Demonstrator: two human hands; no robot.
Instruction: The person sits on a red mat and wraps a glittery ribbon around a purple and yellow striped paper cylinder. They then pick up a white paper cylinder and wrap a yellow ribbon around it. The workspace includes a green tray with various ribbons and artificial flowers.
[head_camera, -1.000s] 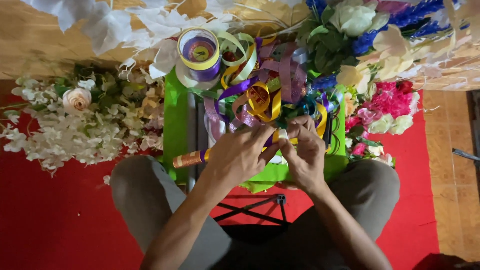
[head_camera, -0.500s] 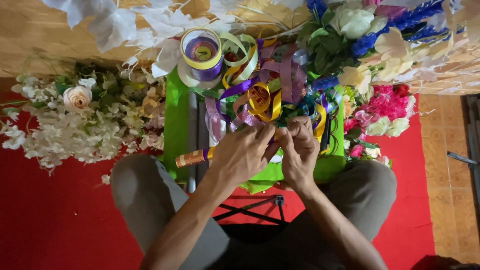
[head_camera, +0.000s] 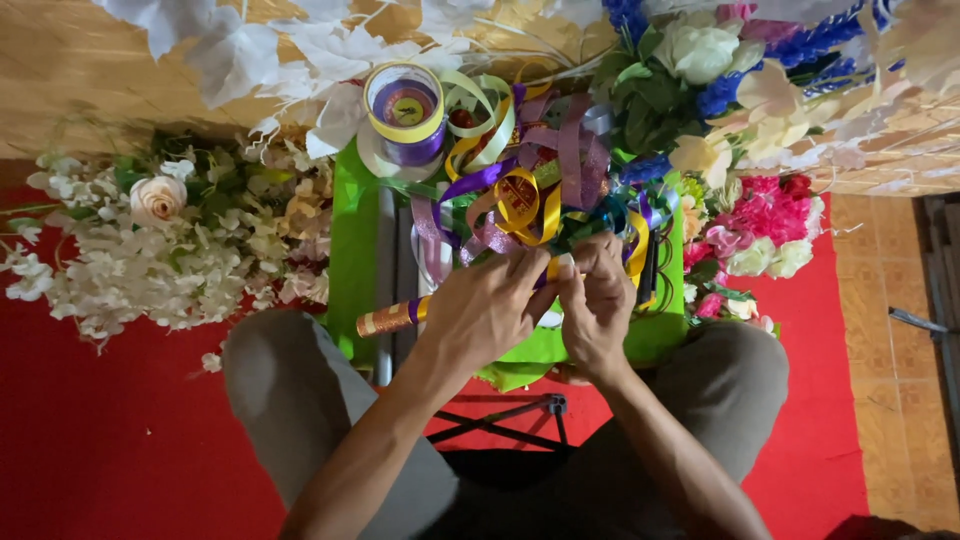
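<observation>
My left hand and right hand meet, fingertips pinching one glossy ribbon bow of gold and purple loops on the green counter. One stacked spool stands behind; one rolled gold tube lies left. Two silk flower heaps flank them.

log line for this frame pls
left hand: pinching ribbon tangle | right hand: pinching same | ribbon spools: beyond | green tray: beneath
</observation>
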